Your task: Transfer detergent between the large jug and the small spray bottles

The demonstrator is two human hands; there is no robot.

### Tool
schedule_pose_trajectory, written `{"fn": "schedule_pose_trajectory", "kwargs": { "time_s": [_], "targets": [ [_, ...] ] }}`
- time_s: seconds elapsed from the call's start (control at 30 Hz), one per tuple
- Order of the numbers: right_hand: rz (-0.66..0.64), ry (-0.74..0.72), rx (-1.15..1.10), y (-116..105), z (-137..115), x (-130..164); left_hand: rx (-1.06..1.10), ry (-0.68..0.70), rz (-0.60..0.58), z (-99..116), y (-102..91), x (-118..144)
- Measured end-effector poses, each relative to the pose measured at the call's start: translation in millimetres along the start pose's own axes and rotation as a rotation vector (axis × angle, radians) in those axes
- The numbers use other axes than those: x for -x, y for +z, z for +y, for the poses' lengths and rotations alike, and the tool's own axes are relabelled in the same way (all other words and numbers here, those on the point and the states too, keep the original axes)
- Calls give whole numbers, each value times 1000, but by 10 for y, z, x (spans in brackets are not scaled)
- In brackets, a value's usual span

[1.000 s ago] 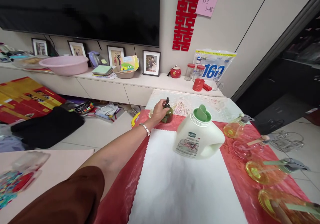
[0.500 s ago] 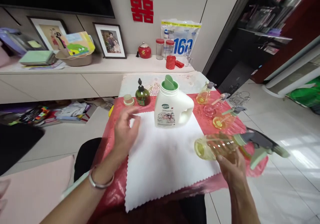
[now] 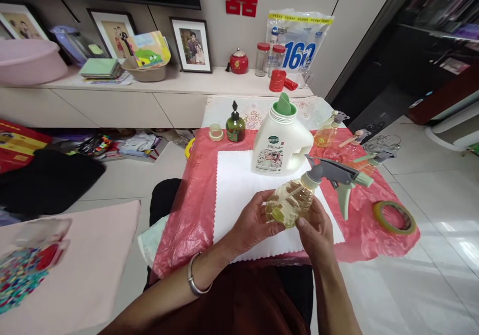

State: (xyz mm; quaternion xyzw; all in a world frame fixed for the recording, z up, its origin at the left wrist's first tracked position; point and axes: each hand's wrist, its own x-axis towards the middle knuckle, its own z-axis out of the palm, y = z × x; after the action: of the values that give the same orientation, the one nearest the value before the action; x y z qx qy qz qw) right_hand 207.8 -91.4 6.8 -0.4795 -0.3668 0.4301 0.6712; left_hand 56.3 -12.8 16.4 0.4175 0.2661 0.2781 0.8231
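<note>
Between my two hands is a clear spray bottle (image 3: 290, 202) of pale yellow liquid, tilted with its grey and light green trigger head to the upper right. My left hand (image 3: 252, 225) cups its base from the left. Fingers of my right hand (image 3: 316, 225) wrap the lower right side. Just behind stands an uncapped white detergent jug (image 3: 273, 143) with a green spout, on a white scalloped sheet (image 3: 234, 190). A green pump bottle (image 3: 235, 125) and a pale cap (image 3: 216, 133) sit to the jug's left.
Several more spray bottles (image 3: 326, 134) line the right side of the red-covered table (image 3: 194, 210). A roll of tape (image 3: 394, 217) lies at the right corner. Behind, a cabinet top (image 3: 187, 84) holds glass jars (image 3: 262, 60), a red pot (image 3: 238, 63) and picture frames (image 3: 191, 45).
My right hand has brought the spray bottle left over the white sheet and tilted it more upright. My left hand has come in from the left and now holds its base. The view has shifted left.
</note>
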Motion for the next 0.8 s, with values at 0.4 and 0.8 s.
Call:
{"fn": "schedule_pose_trajectory", "kwargs": {
  "time_s": [0.4,0.8],
  "targets": [
    [23,47,152,155,84,129,-629,324,70,14,-174,182],
    [-523,388,-78,359,-1,268,-201,17,-304,539,-379,346]
  ]
}}
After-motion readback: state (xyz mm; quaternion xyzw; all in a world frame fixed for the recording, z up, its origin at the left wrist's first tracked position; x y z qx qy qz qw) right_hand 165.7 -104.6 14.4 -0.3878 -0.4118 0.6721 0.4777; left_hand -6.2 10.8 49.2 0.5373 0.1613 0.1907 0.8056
